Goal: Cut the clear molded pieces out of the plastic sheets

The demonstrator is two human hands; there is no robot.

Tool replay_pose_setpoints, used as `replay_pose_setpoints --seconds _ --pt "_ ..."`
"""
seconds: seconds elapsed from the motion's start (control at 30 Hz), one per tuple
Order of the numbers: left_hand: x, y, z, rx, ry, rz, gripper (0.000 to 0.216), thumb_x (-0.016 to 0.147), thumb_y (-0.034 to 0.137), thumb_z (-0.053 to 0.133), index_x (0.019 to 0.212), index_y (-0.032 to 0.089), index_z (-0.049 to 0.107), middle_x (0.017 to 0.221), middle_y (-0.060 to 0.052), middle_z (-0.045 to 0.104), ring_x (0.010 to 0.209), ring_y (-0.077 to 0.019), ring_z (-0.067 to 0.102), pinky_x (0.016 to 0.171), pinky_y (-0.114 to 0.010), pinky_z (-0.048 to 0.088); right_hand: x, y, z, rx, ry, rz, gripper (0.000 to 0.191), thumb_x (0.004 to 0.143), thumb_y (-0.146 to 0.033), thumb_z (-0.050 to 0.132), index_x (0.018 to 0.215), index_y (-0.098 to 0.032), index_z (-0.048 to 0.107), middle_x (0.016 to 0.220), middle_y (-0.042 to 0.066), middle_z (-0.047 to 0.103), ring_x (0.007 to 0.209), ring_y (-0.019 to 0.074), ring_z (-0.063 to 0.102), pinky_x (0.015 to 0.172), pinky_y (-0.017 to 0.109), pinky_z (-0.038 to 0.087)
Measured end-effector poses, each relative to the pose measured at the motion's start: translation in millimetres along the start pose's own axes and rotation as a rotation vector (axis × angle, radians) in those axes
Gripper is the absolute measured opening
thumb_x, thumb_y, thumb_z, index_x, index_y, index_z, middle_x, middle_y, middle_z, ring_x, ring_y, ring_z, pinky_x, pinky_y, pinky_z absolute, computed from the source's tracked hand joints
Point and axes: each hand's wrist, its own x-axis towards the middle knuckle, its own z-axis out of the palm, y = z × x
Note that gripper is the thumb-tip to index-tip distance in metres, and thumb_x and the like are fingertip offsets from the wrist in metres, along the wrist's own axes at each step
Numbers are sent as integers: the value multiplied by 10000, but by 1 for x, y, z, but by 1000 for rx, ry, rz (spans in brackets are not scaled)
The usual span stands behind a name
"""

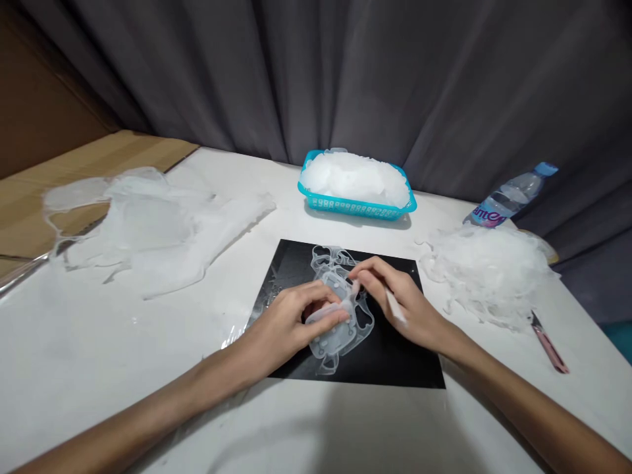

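Observation:
My left hand (pixel 291 316) is closed on the edge of a translucent, frosted moulded sheet (pixel 336 341) with rounded panels and thin curly strips around them. The sheet lies over a black mat (pixel 399 362), and part of it is folded up under my left fingers. My right hand (pixel 402 299) pinches a slim white pen-like tool (pixel 395 308), its back end showing below the fingers. That tool's tip is hidden and blurred at the sheet's right side, close to my left fingertips.
A turquoise basket (pixel 360 208) heaped with white translucent pieces stands at the back. Loose translucent sheets (pixel 162 230) lie at left, beside cardboard (pixel 143 148). On the right are a pile of frosted scraps (pixel 494 270), a water bottle (pixel 513 197) and a pink-handled craft knife (pixel 550 347) with its blade out.

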Motion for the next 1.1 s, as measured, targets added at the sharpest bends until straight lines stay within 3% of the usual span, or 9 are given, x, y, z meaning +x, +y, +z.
replay_pose_setpoints --seconds 0.17,0.3,0.4,0.5,0.73,1.1 --pt "1 -1 0 -56 42 35 240 1004 440 625 977 220 717 935 8 690 829 -171 603 754 -289 419 -2 -4 -19 -144 112 -31 420 1131 -454 313 1006 -231 646 987 32 663 907 178 588 857 332 439" --pt "0 -2 3 -78 84 62 207 1009 414 624 1022 215 680 987 -7 692 873 -177 624 743 -284 431 -4 -13 -28 -241 -73 32 292 1088 -443 487 949 -231 633 928 19 654 884 186 578 811 329 431" --pt "-1 -1 4 -113 99 46 215 1009 424 623 1046 217 666 963 -5 682 843 -172 622 712 -279 435 -5 -14 -23 -267 -217 -29 164 1047 -385 599 992 -240 651 960 21 666 918 198 560 817 330 426" --pt "-3 0 4 -159 89 21 209 1005 426 636 1035 219 655 937 4 682 844 -169 628 728 -279 448 -6 -9 -16 -228 -214 -73 116 1052 -335 595 1016 -241 654 977 21 665 933 194 551 823 324 422" --pt "-3 -2 9 -419 43 -22 239 971 416 699 1099 232 620 1046 -16 698 991 -195 655 834 -304 491 -6 -5 -12 -127 -215 28 155 1062 -357 572 1027 -231 655 889 -12 599 780 140 515 723 276 402" --pt "5 1 1 -679 159 -94 313 894 392 787 1021 209 567 873 32 635 772 -144 694 688 -241 563 -7 -9 -22 -224 -381 46 158 1022 -373 633 993 -233 699 886 1 567 821 160 542 762 293 441"
